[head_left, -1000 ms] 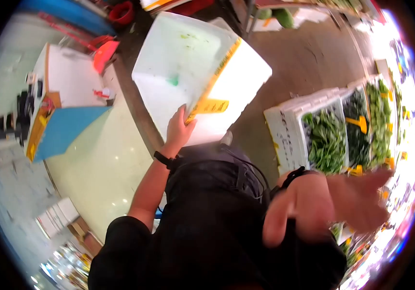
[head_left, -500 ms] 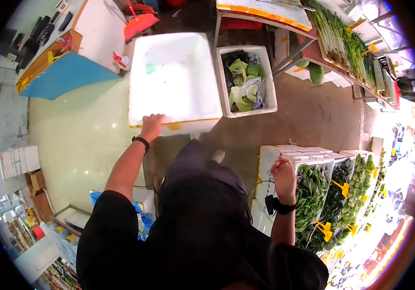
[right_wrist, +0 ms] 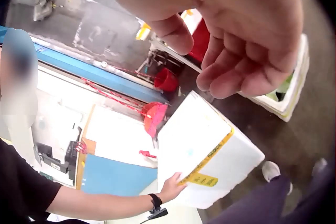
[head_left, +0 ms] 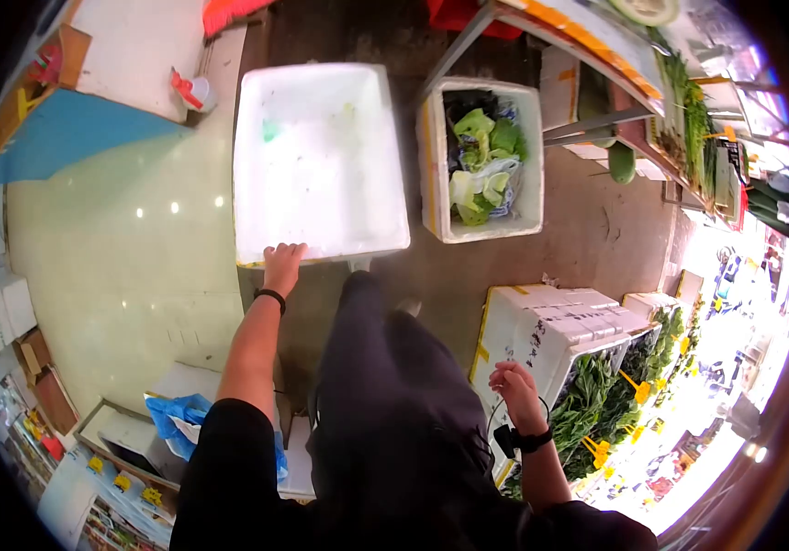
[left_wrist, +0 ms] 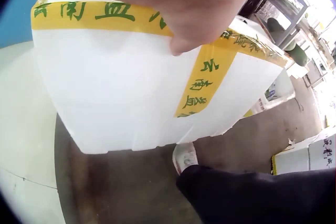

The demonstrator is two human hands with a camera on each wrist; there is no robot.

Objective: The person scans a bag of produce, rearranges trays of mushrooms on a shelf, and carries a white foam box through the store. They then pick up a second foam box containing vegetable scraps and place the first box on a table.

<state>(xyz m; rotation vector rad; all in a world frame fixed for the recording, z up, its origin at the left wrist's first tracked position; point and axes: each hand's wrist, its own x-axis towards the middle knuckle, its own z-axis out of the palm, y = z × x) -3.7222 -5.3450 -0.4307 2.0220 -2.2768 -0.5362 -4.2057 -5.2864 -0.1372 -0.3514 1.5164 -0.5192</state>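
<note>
A large white foam box (head_left: 321,165) stands in front of me, its inside bare but for a few green scraps. My left hand (head_left: 282,268) grips its near rim, fingers over the edge and thumb outside. Yellow tape with green lettering (left_wrist: 115,15) runs along that rim in the left wrist view. One white shoe (left_wrist: 185,157) shows at the box's lower edge. My right hand (head_left: 518,395) hangs in the air to the right with loosely curled fingers, holding nothing, beside stacked foam boxes (head_left: 532,321).
A smaller foam box (head_left: 530,220) with cabbage leaves stands right of the large one. Leafy greens (head_left: 582,399) fill crates at the right. A metal-legged table (head_left: 587,37) is at upper right, a blue-sided counter (head_left: 73,138) at left.
The head view has turned, and the smaller box has come into full view. My right hand has drawn in from farther right. The left hand stays on the large box's rim.
</note>
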